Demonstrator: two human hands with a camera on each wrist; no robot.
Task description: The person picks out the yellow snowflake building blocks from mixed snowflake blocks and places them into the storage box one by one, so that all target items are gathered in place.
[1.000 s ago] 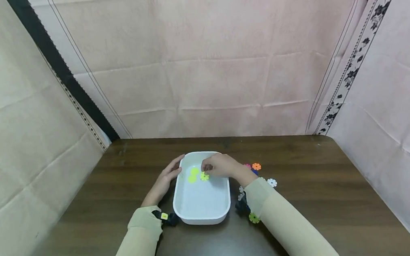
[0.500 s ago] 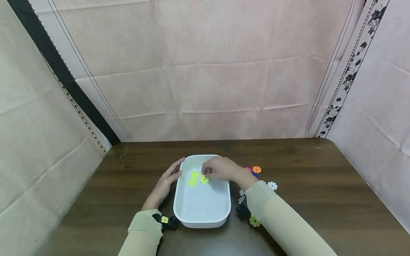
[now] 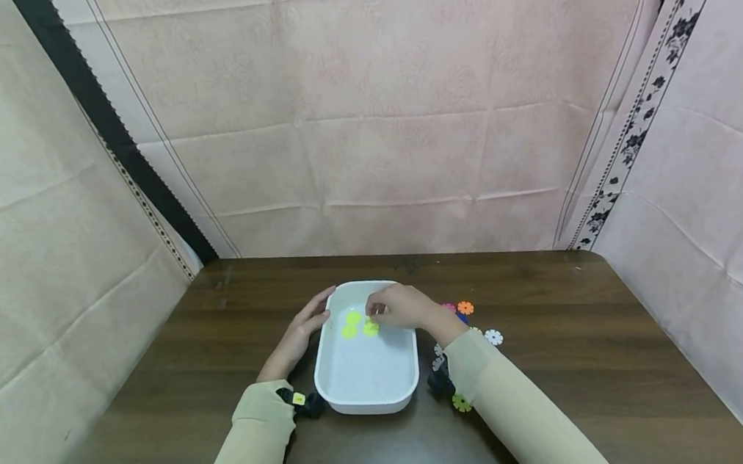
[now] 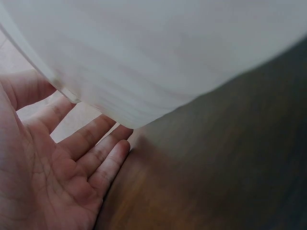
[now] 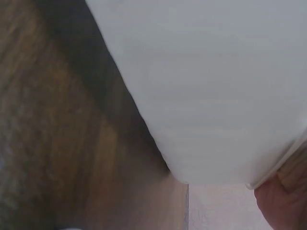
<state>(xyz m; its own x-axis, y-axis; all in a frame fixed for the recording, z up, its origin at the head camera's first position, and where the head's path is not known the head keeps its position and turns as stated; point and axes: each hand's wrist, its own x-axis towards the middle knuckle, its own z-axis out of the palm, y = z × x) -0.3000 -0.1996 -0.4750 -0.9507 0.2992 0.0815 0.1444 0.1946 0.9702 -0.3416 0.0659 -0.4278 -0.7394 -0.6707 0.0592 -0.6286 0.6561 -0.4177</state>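
Note:
A white plastic tray (image 3: 368, 391) stands on the dark wooden table. My left hand (image 3: 297, 338) rests along its left side; in the left wrist view the fingers (image 4: 91, 139) lie nearly straight by the outer wall. My right hand (image 3: 404, 306) reaches over the right rim, thumb and index fingertips pinching a small yellow-green flower-shaped piece (image 3: 370, 328) inside the tray. Two more yellow-green pieces (image 3: 351, 324) lie on the tray floor to its left. In the right wrist view the tray wall (image 5: 211, 96) hides most of this hand.
Right of the tray, partly behind my right forearm, lie several loose flower pieces: an orange one (image 3: 465, 308), a white one (image 3: 493, 337) and a green one (image 3: 461, 402). Pale cloth (image 3: 389, 127) hangs beyond the table's far edge (image 3: 373, 252).
The head view has tilted slightly. Beneath my right fingertips the yellow-green flower piece shows a changed outline, as if turned. Both hands stay at the tray.

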